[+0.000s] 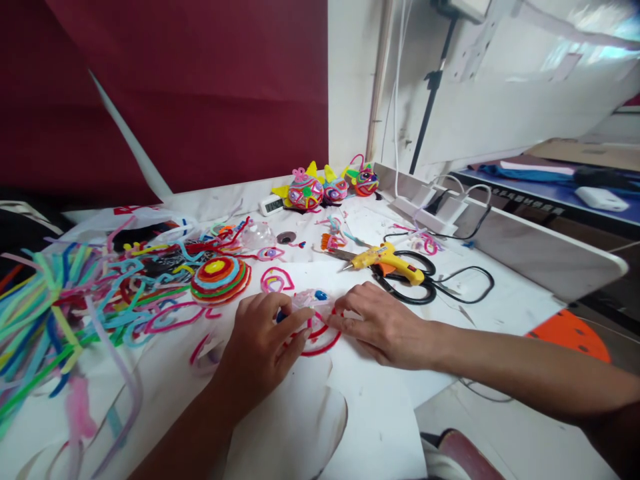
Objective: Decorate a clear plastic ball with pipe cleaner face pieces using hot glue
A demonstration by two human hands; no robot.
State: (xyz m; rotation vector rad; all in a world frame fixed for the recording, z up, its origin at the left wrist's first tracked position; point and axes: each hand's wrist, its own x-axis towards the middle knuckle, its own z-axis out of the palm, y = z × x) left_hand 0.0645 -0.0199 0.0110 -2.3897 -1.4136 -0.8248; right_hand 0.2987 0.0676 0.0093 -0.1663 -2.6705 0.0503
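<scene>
A clear plastic shell [306,300] with dark blue pieces on it lies on the white table in front of me. A red pipe cleaner [321,348] curves along its near side. My left hand [265,337] holds the shell from the left, with thumb and fingers bent against it. From the right, my right hand [383,325] pinches the red pipe cleaner at the shell's edge; its fingertips are partly hidden. Just beyond lies a pink pipe-cleaner loop [274,280]. Left of that is a coiled, rainbow-striped dome [220,279].
A yellow glue gun [387,261] lies across black-handled scissors [407,293] to the right. Many loose pipe cleaners [45,313] spread over the left side. Finished pipe-cleaner fish [306,193] and a small digital timer [271,205] stand at the back. A power strip [425,217] sits by the right-hand board.
</scene>
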